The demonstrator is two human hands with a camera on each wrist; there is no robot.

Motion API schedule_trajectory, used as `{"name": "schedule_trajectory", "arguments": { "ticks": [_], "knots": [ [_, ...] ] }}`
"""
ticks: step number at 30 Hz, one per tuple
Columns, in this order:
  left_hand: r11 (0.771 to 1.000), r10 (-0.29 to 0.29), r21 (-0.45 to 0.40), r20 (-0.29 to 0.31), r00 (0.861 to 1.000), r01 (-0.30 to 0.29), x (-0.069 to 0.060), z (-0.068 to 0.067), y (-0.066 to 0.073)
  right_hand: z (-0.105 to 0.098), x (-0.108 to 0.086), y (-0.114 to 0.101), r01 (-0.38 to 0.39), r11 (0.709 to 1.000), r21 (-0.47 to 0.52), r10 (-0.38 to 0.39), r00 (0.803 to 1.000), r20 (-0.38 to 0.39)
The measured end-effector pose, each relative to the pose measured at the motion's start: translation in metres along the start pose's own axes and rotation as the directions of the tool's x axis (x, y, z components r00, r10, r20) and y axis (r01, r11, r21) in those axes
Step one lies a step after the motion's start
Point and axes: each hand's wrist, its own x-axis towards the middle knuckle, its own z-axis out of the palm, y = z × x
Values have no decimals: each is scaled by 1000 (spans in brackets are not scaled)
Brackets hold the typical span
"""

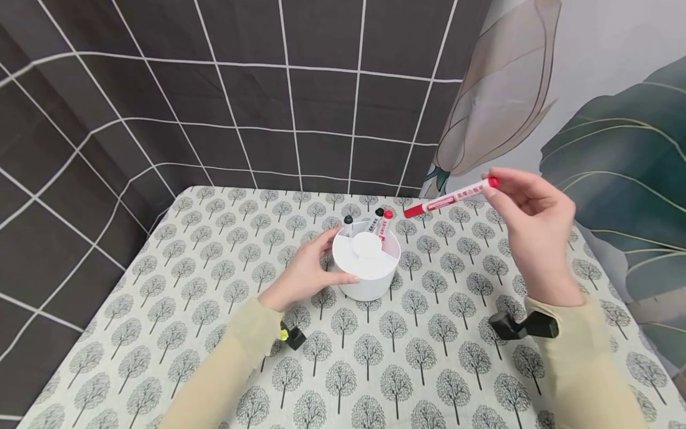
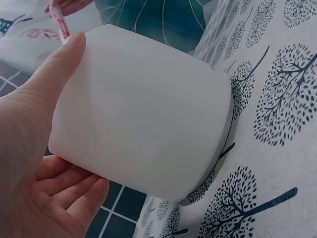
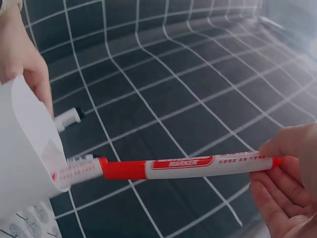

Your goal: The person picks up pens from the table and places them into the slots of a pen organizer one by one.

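A white round pen holder [image 1: 370, 288] stands on the cloth. My left hand [image 1: 306, 266] grips its left side, thumb across the front and fingers around the back; the left wrist view shows the holder's smooth wall [image 2: 143, 109] up close. Two black-ended markers, one at the left [image 1: 348, 225] and one further right [image 1: 376, 218], stand in its compartments beside a red-ended marker [image 1: 385, 223]. To the right and above the holder, my right hand [image 1: 541, 232] pinches a red-and-white marker [image 1: 452, 198] by its end, the red cap pointing left toward the holder.
A white cloth [image 1: 396, 357] printed with grey trees covers the table. Behind it hangs a dark curtain [image 1: 241, 89] with white grid lines; a leaf-patterned curtain [image 1: 632, 155] hangs at the right. Each wrist wears a black camera mount [image 1: 525, 326].
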Motion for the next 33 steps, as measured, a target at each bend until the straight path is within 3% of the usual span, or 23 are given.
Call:
{"name": "schedule_trajectory", "arguments": {
  "ticks": [3, 7, 11, 14, 17, 19, 28, 33],
  "knots": [
    [1000, 0, -2, 2, 1000, 0, -1, 0, 1, 13, -1, -3, 9, 1000, -13, -8, 995, 98],
    [1000, 5, -4, 6, 1000, -5, 0, 0, 1, 25, -4, 0, 4, 999, -40, 5, 973, 229],
    [1000, 4, 0, 6, 1000, -4, 0, 0, 1, 34, -8, 14, 20, 975, -219, 60, 934, 353],
    [1000, 0, 4, 8, 1000, 0, 0, 1, 1, 40, -12, 28, 48, 920, -388, 130, 899, 417],
    [1000, 5, 9, 12, 1000, -5, 0, 1, 0, 41, -14, 38, 47, 875, -481, 182, 891, 417],
    [1000, 9, 10, 10, 1000, -9, 1, 1, 0, 40, -16, 42, 45, 861, -507, 188, 898, 398],
    [1000, -5, 31, -7, 1000, 5, 1, 1, -2, 26, -22, 46, -49, 874, -483, 241, 908, 343],
    [998, -9, 64, -4, 1000, 9, -3, -2, -2, 11, -19, 43, -69, 863, -501, 243, 926, 290]
  ]
}}
